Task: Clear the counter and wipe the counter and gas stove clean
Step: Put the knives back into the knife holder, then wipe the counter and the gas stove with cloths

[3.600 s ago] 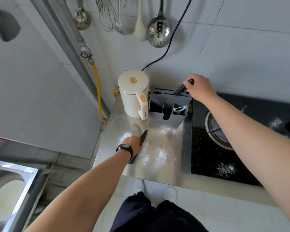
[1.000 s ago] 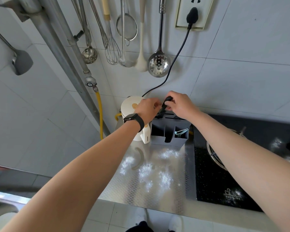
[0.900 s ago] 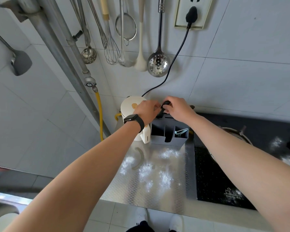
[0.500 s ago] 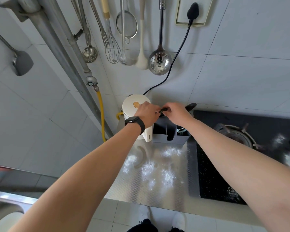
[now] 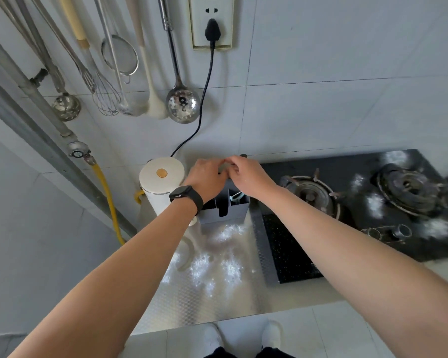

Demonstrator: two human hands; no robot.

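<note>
White powder [image 5: 217, 270] lies scattered on the desk [image 5: 166, 313] before the grey holder [image 5: 225, 215] and across the gas stove [image 5: 290, 249]; left hand [image 5: 207, 177] and right hand [image 5: 248, 177] meet over the holder top, grip not discernible; risk: a careless pull may tip the holder or knock the adjacent kettle [image 5: 161, 182] into the powder.

Count, as I see it: one left hand [image 5: 204, 177], one right hand [image 5: 246, 177]; one white cylindrical electric kettle [image 5: 161, 177]; one grey plastic utensil holder [image 5: 223, 218]; one black glass gas stove [image 5: 282, 244] with two round metal burners [image 5: 312, 193] [image 5: 411, 189]; one wire whisk [image 5: 105, 99].
</note>
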